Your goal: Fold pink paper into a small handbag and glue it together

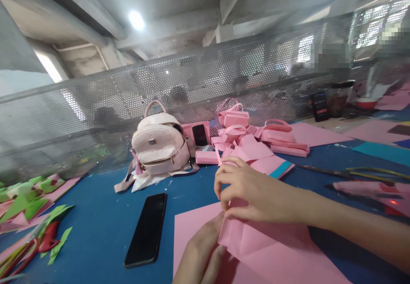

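Observation:
My left hand [202, 250] grips a small folded piece of pink paper [235, 238] by its left side, thumb at the near edge. Over the top of the same piece arches my right hand [245, 190], its fingers curled and closed on the upper edge. The folded piece has raised walls and creases, though my fingers hide part of it. Beneath both hands lies a large flat pink sheet [265, 269] on the blue table [105, 215]. A black phone [146, 229] rests left of the sheet.
A pale pink backpack [162, 145] stands by a perforated metal screen [211, 74]. Pink paper baskets [233, 117] are piled behind my right hand. At right lie a glue gun [368, 190] and scissors [339, 172]. Red-handled scissors [49, 237] and green scraps [60, 244] lie at left.

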`<state>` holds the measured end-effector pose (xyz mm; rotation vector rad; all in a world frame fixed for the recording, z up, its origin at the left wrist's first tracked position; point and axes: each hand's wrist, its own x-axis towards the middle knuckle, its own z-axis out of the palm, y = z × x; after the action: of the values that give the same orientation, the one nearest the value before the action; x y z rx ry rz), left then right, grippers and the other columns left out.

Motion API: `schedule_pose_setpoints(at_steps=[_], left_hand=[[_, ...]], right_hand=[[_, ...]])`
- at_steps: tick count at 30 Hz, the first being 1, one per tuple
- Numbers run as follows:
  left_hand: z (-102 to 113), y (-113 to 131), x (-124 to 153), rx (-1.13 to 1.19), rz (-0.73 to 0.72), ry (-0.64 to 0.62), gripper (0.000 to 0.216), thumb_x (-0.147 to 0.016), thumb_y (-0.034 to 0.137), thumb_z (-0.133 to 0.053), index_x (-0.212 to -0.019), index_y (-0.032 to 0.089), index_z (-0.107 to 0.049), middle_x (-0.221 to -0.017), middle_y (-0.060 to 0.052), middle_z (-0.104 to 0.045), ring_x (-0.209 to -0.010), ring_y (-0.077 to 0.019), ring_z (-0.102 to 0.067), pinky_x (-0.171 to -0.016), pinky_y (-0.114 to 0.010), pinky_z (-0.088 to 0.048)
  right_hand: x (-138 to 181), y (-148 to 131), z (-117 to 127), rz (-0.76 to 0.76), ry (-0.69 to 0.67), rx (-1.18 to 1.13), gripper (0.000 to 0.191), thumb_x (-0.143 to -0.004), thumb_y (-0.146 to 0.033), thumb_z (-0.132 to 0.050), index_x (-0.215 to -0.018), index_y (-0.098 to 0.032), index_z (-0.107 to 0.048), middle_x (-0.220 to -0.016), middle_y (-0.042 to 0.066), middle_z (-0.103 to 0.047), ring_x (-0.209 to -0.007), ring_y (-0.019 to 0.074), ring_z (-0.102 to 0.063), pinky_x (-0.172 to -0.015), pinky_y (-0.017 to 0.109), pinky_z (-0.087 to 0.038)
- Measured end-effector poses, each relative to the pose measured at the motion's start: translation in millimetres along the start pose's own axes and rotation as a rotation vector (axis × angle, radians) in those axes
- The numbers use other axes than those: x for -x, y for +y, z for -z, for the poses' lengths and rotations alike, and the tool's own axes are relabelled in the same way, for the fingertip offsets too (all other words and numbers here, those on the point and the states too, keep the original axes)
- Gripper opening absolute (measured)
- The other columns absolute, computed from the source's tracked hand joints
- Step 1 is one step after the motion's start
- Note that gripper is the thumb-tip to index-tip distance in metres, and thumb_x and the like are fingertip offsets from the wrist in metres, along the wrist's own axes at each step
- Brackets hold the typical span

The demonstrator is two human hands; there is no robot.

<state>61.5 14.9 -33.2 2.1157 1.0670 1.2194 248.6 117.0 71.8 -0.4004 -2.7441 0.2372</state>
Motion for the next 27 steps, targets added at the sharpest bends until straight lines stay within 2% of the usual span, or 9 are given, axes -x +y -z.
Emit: schedule_pose_setpoints(at_steps=[5, 7, 12, 14, 17, 19, 21, 24, 27], left_hand=[[5, -9, -2, 0.016, -0.057, -0.183, 0.048, -0.100, 0.028, -0.040, -0.148, 0.027, -0.041, -0.150, -0.008, -0.047, -0.136, -0.0280, -0.046, -0.110, -0.040, -0.041], [4, -12, -2, 0.091, 0.027, -0.208, 0.046, -0.100, 0.029, -0.041, -0.146, 0.026, -0.045, -0.152, -0.008, -0.044, -0.138, -0.0281, -0.043, -0.113, -0.042, -0.036], [-6, -25, 1, 0.417, 0.430, 0.059, 0.045, -0.094, 0.041, -0.057, -0.136, 0.026, -0.057, -0.146, -0.007, -0.053, -0.138, -0.0277, -0.043, -0.117, -0.044, -0.029], [-9, -29, 2, 0.512, 0.509, 0.159, 0.050, -0.090, 0.045, -0.062, -0.134, 0.023, -0.059, -0.143, -0.010, -0.055, -0.133, -0.0305, -0.048, -0.113, -0.045, -0.035], [-8, -23, -1, 0.607, 0.535, 0.166, 0.052, -0.088, 0.047, -0.064, -0.132, 0.021, -0.060, -0.139, -0.012, -0.058, -0.123, -0.0319, -0.056, -0.100, -0.042, -0.048], [-5, -14, -5, 0.576, 0.479, 0.095, 0.045, -0.090, 0.046, -0.061, -0.126, 0.020, -0.065, -0.129, -0.011, -0.064, -0.116, -0.0292, -0.059, -0.094, -0.037, -0.049], [-4, -8, -7, 0.484, 0.417, 0.022, 0.037, -0.094, 0.045, -0.055, -0.108, 0.016, -0.072, -0.101, -0.008, -0.072, -0.097, -0.0233, -0.062, -0.086, -0.031, -0.048], [-3, -7, -6, 0.360, 0.422, 0.020, 0.047, -0.094, 0.049, -0.051, -0.068, 0.012, -0.065, -0.059, 0.000, -0.054, -0.060, -0.0125, -0.047, -0.059, -0.023, -0.037], [-3, -11, -3, 0.345, 0.431, 0.031, 0.050, -0.094, 0.051, -0.049, -0.060, 0.014, -0.052, -0.056, 0.002, -0.042, -0.057, -0.0107, -0.037, -0.055, -0.024, -0.027]], right_hand=[[1, 1, -1, 0.020, 0.016, -0.050, 0.011, -0.079, -0.019, -0.076, -0.071, -0.021, -0.069, -0.090, -0.004, -0.064, -0.097, 0.0155, -0.050, -0.100, 0.036, -0.030], [1, 0, -1, 0.033, 0.019, -0.051, 0.011, -0.079, -0.019, -0.076, -0.071, -0.021, -0.069, -0.090, -0.004, -0.064, -0.097, 0.0153, -0.050, -0.100, 0.035, -0.031], [1, 0, -3, 0.001, 0.089, 0.111, 0.015, -0.086, -0.022, -0.068, -0.072, -0.020, -0.069, -0.089, 0.000, -0.064, -0.095, 0.0182, -0.050, -0.096, 0.038, -0.032], [0, 0, -4, -0.018, 0.097, 0.201, 0.018, -0.088, -0.021, -0.063, -0.071, -0.019, -0.068, -0.082, 0.001, -0.063, -0.088, 0.0187, -0.051, -0.093, 0.040, -0.033], [0, 0, -9, -0.024, 0.064, 0.207, 0.020, -0.089, -0.020, -0.060, -0.071, -0.019, -0.070, -0.072, 0.001, -0.064, -0.080, 0.0187, -0.051, -0.086, 0.040, -0.035], [-1, -2, -12, -0.019, 0.045, 0.160, 0.019, -0.089, -0.021, -0.061, -0.072, -0.020, -0.071, -0.071, 0.000, -0.065, -0.079, 0.0187, -0.052, -0.084, 0.038, -0.036], [-2, -5, -16, 0.001, 0.030, 0.133, 0.018, -0.088, -0.022, -0.063, -0.072, -0.020, -0.071, -0.071, 0.000, -0.066, -0.079, 0.0188, -0.052, -0.086, 0.039, -0.036], [-4, -10, -19, 0.026, 0.006, 0.115, 0.020, -0.088, -0.024, -0.064, -0.070, -0.020, -0.071, -0.071, 0.000, -0.065, -0.080, 0.0193, -0.052, -0.087, 0.039, -0.036], [-4, -14, -15, 0.035, 0.029, 0.073, 0.012, -0.089, -0.022, -0.064, -0.082, -0.022, -0.072, -0.083, 0.001, -0.067, -0.090, 0.0206, -0.054, -0.091, 0.039, -0.037]])
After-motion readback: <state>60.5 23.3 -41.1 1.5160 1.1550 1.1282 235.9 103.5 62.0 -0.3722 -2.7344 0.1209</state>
